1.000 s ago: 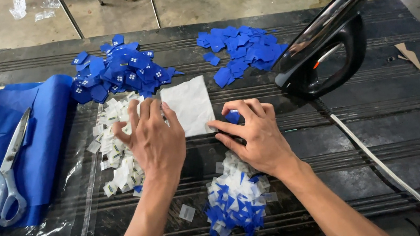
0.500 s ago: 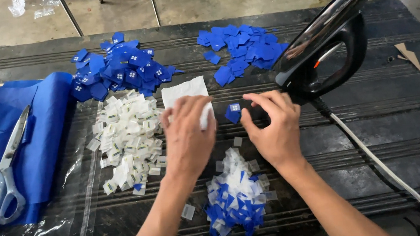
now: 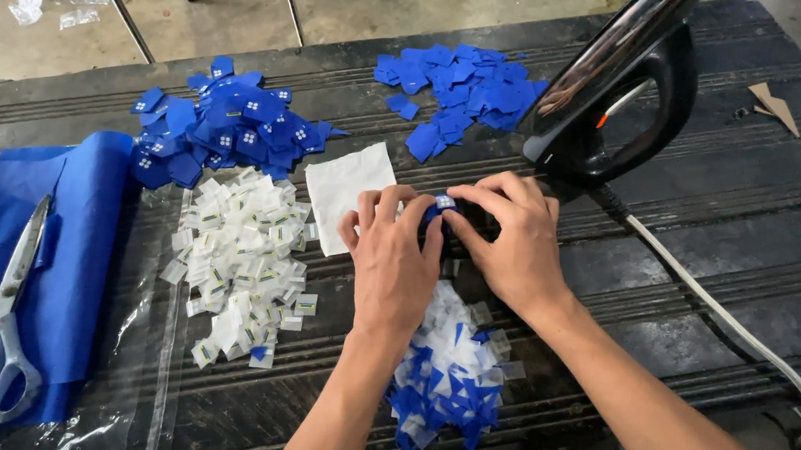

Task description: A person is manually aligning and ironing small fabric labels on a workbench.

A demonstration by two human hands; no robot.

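My left hand [image 3: 389,254] and my right hand [image 3: 514,237] meet at the middle of the dark table, fingertips pinching one small blue fabric square with a white label [image 3: 439,207] between them. Just left of my left hand lies a white cloth square [image 3: 348,191]. A heap of small white labels [image 3: 243,261] spreads over clear plastic to the left. Below my wrists sits a mixed pile of blue and white scraps [image 3: 450,373].
Two piles of blue squares lie at the back, one labelled [image 3: 221,125], one plain [image 3: 461,87]. A black iron [image 3: 618,84] stands upright at right, its white cord [image 3: 722,314] trailing forward. Blue cloth [image 3: 21,245] with scissors [image 3: 3,323] lies at left.
My left hand left the white label heap and moved right to join my right hand. Both now pinch the blue square together, which the right hand held alone before.
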